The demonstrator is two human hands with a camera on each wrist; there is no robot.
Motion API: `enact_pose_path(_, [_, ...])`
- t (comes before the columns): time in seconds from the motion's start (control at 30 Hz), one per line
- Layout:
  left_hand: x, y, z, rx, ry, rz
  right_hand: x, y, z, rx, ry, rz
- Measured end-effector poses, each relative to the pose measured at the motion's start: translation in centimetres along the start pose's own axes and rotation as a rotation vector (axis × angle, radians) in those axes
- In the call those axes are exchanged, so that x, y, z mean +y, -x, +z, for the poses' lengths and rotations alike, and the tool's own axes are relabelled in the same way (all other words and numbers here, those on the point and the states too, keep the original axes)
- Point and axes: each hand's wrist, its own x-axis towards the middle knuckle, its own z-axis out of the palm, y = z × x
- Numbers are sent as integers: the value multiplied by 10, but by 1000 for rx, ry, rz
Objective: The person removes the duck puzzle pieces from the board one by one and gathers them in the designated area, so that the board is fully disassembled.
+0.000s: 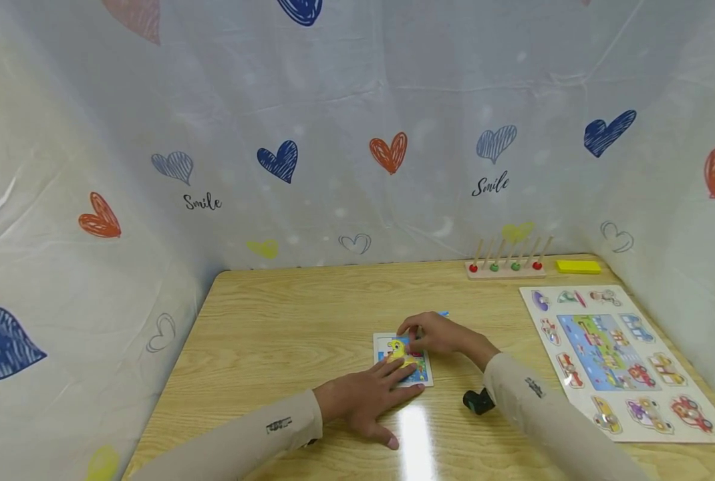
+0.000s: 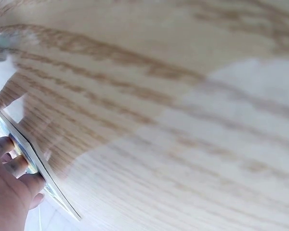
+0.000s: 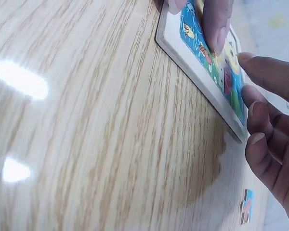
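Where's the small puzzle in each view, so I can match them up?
Head: the puzzle lies just right of centre in the lower half, partly covered.
Left wrist: lower left, seen nearly edge-on.
Right wrist: upper right, seen at a slant.
Shared landmark: the left hand, touching the puzzle in all three.

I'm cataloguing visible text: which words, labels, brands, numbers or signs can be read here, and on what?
"Smile": black script on the backdrop, left of centre.
"Smile": same script, same backdrop, right of centre.
Left sleeve, right sleeve: dark marks, too blurred to tell if text.
Puzzle, board: no readable text; small details unclear.
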Motion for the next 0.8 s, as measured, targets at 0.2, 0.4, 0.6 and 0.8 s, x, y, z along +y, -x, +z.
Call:
enact_pose_path(0.2, [0,0,0,0,-2,-5,-8,-4,0,-48,26,-12])
enact_pose_path(0.4, [1,1,0,-2,-21,-8,-12,-8,0,-80,19,-15])
enact_pose_path(0.6, [1,1,0,-8,-22,-16,-12,-11,0,-106,91,-20])
enact_pose_path(0.8, [2,0,1,-5,-20,-24,-10,-10,0,-114,138,-53])
